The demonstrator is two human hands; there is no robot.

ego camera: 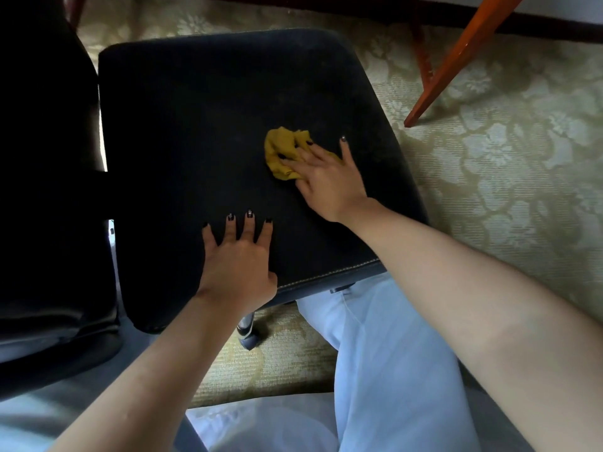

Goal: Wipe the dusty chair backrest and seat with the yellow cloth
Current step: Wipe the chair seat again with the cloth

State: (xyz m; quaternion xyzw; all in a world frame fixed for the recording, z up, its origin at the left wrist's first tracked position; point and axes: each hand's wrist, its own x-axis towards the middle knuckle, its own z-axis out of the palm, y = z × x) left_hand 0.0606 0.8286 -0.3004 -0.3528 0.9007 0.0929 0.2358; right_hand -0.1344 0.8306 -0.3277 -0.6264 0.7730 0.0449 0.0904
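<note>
Nearest, beneath both bare forearms: pale blue trousers. Just below the left wrist, a chrome and black piece of the chair base, over the carpet. Next out, left hand palm down on the near part of the black seat, four fingers straight and spread apart, dark nails upward, thumb tucked at the stitched front edge. Nothing held there, only resting on the upholstery. Ahead of that hand and off to its right, well apart from it, right hand, also palm down and pressing on the yellow cloth. Thumb and middle fingers laid over the cloth, little finger stretched straight out onto bare seat on the far side from the thumb. Cloth bunched into a crumpled wad, partly under the palm, mostly sticking out past the thumb and fingertips, lying on the right half of the seat. Beyond the right fingertips, more seat with a faint greyish film toward the far corner. Left of the left hand, past a thin gap of light, the dark glossy backrest. Furthest, beyond and right of the right hand, patterned floral carpet and a slanted orange-brown wooden leg standing on it.
</note>
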